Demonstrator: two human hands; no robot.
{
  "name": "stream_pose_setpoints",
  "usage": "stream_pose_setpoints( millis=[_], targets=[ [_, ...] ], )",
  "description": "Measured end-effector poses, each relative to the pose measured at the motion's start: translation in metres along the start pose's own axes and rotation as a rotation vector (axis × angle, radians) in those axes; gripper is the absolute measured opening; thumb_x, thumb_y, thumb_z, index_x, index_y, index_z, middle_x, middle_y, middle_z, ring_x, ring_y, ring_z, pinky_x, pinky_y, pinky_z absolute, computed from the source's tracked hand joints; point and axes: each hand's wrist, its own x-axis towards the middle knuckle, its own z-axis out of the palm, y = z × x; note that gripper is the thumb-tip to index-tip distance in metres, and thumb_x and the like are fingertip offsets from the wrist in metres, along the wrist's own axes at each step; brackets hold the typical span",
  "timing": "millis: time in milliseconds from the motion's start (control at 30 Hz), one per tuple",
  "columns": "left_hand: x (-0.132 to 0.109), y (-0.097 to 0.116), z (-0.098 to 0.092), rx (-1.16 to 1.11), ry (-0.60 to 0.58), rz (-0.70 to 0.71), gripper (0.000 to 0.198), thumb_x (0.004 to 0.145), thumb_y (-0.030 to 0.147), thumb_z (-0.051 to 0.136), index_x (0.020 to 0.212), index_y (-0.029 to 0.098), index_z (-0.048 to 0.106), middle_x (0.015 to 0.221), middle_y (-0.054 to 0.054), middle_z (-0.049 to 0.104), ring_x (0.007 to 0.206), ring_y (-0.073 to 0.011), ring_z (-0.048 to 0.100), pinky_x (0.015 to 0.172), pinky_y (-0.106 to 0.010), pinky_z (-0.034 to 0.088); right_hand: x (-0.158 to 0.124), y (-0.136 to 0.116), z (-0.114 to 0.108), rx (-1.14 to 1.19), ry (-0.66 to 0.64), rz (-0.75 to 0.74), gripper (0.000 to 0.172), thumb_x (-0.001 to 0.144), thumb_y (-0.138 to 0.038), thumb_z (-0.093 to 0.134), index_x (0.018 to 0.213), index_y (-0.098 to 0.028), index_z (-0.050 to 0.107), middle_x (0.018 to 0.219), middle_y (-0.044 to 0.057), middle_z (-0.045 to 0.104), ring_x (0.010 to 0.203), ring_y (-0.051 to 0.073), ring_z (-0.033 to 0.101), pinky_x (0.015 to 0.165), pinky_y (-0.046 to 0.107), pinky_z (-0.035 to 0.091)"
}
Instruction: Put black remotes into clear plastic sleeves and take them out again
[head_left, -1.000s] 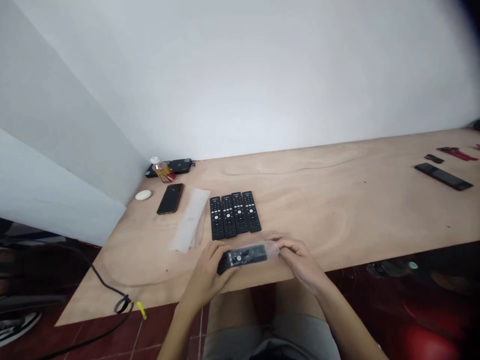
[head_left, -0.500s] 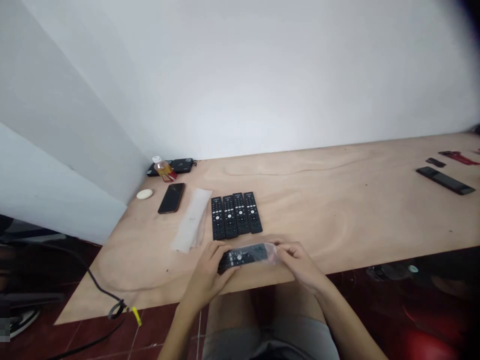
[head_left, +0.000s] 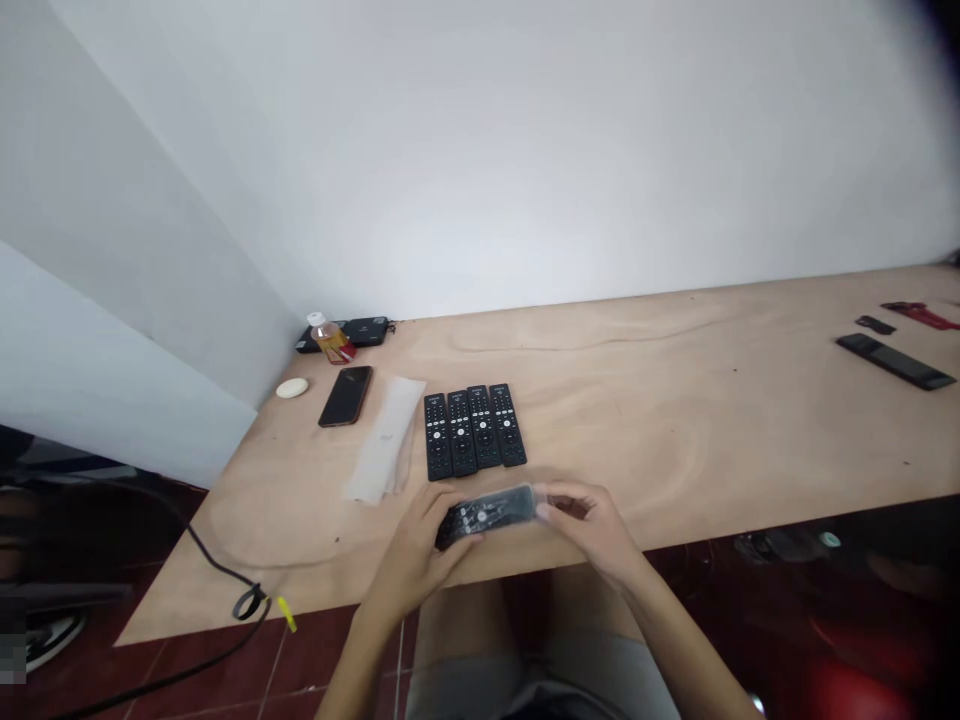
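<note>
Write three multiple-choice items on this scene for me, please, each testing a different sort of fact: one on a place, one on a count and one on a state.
1. Where does the black smartphone lie relative to the row of remote controls?
A) Left of the row
B) Right of the row
C) On top of the row

2. How many remote controls lie side by side in that row on the plywood table?
A) Three
B) Four
C) Five

3. What state is the single remote control in front of the row in?
A) Lying untouched
B) Standing on end
C) Held between two hands

1: A, the smartphone lies apart, left of the row.
2: B, four lie edge to edge.
3: C, the left hand and right hand both hold it.
</note>
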Motion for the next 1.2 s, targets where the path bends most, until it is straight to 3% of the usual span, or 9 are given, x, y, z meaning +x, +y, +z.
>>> stream_pose_setpoints(
  millis=[167, 333, 433, 567, 700, 833, 1000, 1067, 1200],
  targets=[
    [-0.003, -0.001, 0.000, -0.017, -0.032, 0.016, 0.033, 0.099, 0.030, 0.076, 0.131, 0.027, 0.065, 0.125, -0.010, 0.068, 0.118, -0.0282, 0.068, 0.100, -0.042, 0.058, 0.003, 0.001, 0.006, -0.070, -0.003, -0.049, 0.030, 0.086, -0.052, 0.089, 0.098, -0.024, 0.088, 0.108, 0.010, 0.085, 0.102, 0.030, 0.078, 0.094, 0.044, 0.063],
    [-0.005, -0.002, 0.000, -0.002, -0.067, 0.021, 0.035, 0.101, 0.032, 0.074, 0.134, 0.028, 0.063, 0.131, -0.011, 0.066, 0.124, -0.0286, 0.065, 0.105, -0.043, 0.056, 0.001, -0.003, -0.003, -0.070, 0.033, -0.095, 0.034, 0.083, -0.056, 0.091, 0.086, -0.022, 0.085, 0.124, 0.013, 0.078, 0.123, 0.033, 0.071, 0.105, 0.043, 0.059],
    [-0.003, -0.004, 0.001, -0.005, -0.104, -0.016, 0.032, 0.102, 0.032, 0.073, 0.132, 0.028, 0.064, 0.129, -0.009, 0.067, 0.119, -0.0272, 0.067, 0.100, -0.041, 0.057, -0.009, -0.009, -0.028, -0.066, 0.070, -0.014, 0.037, 0.082, -0.058, 0.091, 0.091, -0.023, 0.086, 0.124, 0.014, 0.080, 0.122, 0.034, 0.072, 0.106, 0.046, 0.058],
    [-0.001, -0.006, 0.004, 0.028, -0.127, -0.051, 0.010, 0.108, 0.031, 0.062, 0.110, 0.024, 0.069, 0.104, -0.006, 0.071, 0.098, -0.0247, 0.069, 0.087, -0.037, 0.056, -0.026, -0.013, -0.077, -0.098, 0.143, 0.101, 0.042, 0.086, -0.060, 0.087, 0.104, -0.023, 0.086, 0.109, 0.012, 0.084, 0.104, 0.033, 0.076, 0.096, 0.046, 0.061],
    [0.004, -0.001, 0.004, 0.021, -0.091, -0.064, 0.012, 0.109, 0.031, 0.059, 0.110, 0.024, 0.069, 0.105, -0.006, 0.071, 0.098, -0.0253, 0.068, 0.088, -0.038, 0.055, -0.034, -0.013, -0.105, -0.150, 0.175, 0.072, 0.042, 0.086, -0.060, 0.088, 0.103, -0.022, 0.087, 0.120, 0.013, 0.083, 0.113, 0.034, 0.074, 0.099, 0.045, 0.060],
    [0.013, 0.007, 0.005, -0.017, -0.097, -0.064, 0.020, 0.107, 0.035, 0.063, 0.123, 0.026, 0.071, 0.112, -0.008, 0.073, 0.105, -0.0267, 0.068, 0.092, -0.040, 0.055, -0.028, -0.010, -0.085, -0.115, 0.147, 0.119, 0.048, 0.083, -0.063, 0.090, 0.107, -0.021, 0.086, 0.109, 0.011, 0.085, 0.102, 0.032, 0.077, 0.094, 0.045, 0.062],
    [0.011, 0.000, 0.003, -0.133, -0.083, -0.103, 0.027, 0.109, 0.035, 0.059, 0.089, 0.023, 0.073, 0.090, -0.004, 0.073, 0.090, -0.0231, 0.068, 0.083, -0.036, 0.053, -0.019, -0.006, -0.061, -0.059, 0.132, 0.047, 0.041, 0.085, -0.058, 0.090, 0.101, -0.021, 0.086, 0.126, 0.013, 0.081, 0.121, 0.034, 0.072, 0.106, 0.045, 0.058],
    [0.007, -0.004, -0.001, -0.168, -0.036, -0.153, 0.028, 0.108, 0.036, 0.060, 0.087, 0.022, 0.072, 0.087, -0.004, 0.072, 0.085, -0.0218, 0.067, 0.079, -0.034, 0.053, -0.019, -0.003, -0.073, -0.039, 0.195, 0.040, 0.038, 0.084, -0.055, 0.092, 0.099, -0.021, 0.085, 0.125, 0.013, 0.081, 0.119, 0.033, 0.073, 0.105, 0.044, 0.060],
    [0.001, -0.005, -0.012, -0.171, -0.033, -0.202, 0.031, 0.107, 0.036, 0.059, 0.081, 0.021, 0.066, 0.081, -0.003, 0.067, 0.080, -0.0201, 0.064, 0.075, -0.031, 0.050, -0.026, 0.002, -0.124, 0.059, 0.420, 0.083, 0.044, 0.078, -0.054, 0.096, 0.106, -0.023, 0.083, 0.106, 0.009, 0.083, 0.094, 0.027, 0.077, 0.079, 0.035, 0.067]
  ],
)
